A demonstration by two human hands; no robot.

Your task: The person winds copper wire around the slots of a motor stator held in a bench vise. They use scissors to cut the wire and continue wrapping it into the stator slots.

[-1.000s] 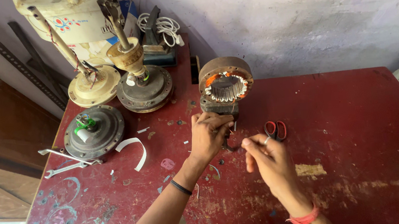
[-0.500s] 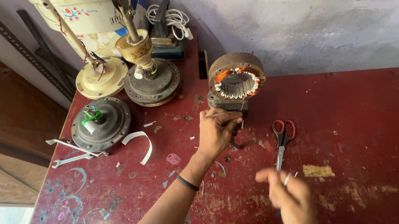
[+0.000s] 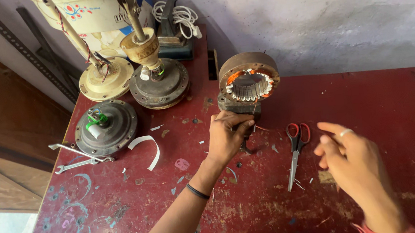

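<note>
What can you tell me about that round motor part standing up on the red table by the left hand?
The stator is a rusty brown metal ring standing on edge, its open face toward the camera. Inside it, pale slotted teeth circle a hollow centre, with orange-copper windings showing behind them. It sits on a dark blocky base at the back of the red table, near the wall. The left hand grips that base from the front; the right hand is apart from it.
</note>
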